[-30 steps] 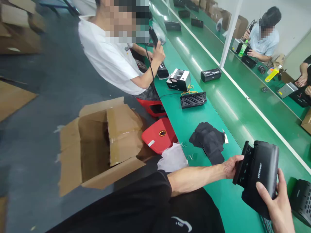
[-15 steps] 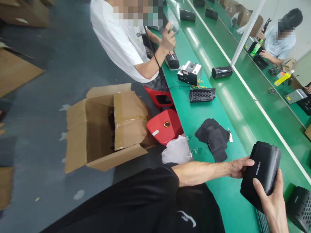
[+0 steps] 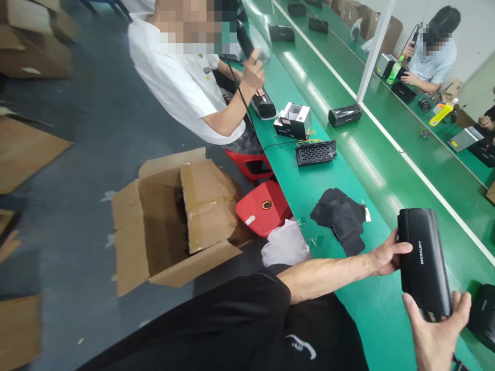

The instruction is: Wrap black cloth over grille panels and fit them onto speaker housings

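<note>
Between my two hands is a black speaker housing (image 3: 422, 263) with white "MERKURY" lettering facing me. My left hand (image 3: 388, 256) grips its left edge, the thumb lying over the front. From below, my right hand (image 3: 436, 330) holds the lower end, thumb on the left and fingers on the right; part of its grip is hidden. To the left of the housing, a pile of thin black sheets (image 3: 340, 219) lies on the green table (image 3: 371, 293). Another black speaker housing (image 3: 483, 314) is partly visible at the right edge.
A black grille part (image 3: 316, 153) and a small white-and-black device (image 3: 293, 121) lie farther along. Beside the table are a red stool (image 3: 263, 208), a white plastic bag (image 3: 286, 245) and an open carton (image 3: 162, 226). A co-worker in a white shirt (image 3: 174, 77) holds a tool nearby.
The speaker housing has been turned and raised slightly, its lettered face now squarer to me. My right hand has shifted from its side to its lower end. The view has moved a little.
</note>
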`<state>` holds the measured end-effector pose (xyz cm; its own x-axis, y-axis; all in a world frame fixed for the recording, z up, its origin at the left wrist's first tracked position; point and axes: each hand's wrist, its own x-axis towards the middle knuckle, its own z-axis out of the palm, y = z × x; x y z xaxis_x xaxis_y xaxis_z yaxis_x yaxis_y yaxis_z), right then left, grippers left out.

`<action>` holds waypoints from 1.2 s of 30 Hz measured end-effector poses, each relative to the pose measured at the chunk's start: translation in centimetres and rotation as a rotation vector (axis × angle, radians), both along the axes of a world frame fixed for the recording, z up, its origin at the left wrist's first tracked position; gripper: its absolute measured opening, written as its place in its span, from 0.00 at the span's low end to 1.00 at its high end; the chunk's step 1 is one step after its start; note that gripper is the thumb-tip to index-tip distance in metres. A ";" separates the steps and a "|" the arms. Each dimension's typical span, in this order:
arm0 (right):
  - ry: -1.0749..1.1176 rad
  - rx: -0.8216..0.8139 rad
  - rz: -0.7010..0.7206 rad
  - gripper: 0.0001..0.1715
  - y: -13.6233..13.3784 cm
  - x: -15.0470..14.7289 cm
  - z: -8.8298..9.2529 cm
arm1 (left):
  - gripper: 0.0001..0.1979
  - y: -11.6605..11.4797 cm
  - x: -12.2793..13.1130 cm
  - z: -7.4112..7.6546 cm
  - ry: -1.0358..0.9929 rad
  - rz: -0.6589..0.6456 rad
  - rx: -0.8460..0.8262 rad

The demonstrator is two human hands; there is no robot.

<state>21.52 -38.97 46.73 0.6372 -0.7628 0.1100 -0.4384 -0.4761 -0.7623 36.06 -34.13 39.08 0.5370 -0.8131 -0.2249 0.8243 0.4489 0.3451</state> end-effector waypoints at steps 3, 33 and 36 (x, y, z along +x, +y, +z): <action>-0.172 -0.059 -0.205 0.72 2.4 0.5 -0.7 | 0.53 -0.7 -0.7 -0.1 -0.009 0.069 -0.003; -0.034 0.147 -0.081 0.67 -1.9 -5.6 0.5 | 0.45 6.4 7.6 4.9 -0.909 -0.261 0.149; -0.008 0.193 -0.099 0.66 -2.5 -5.5 1.0 | 0.41 5.9 7.1 3.4 -0.804 -0.201 0.150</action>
<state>16.04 -41.46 47.72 0.5574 -0.8293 -0.0394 -0.4694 -0.2756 -0.8389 43.19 -28.19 42.50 0.4283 -0.9022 0.0513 0.3612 0.2229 0.9054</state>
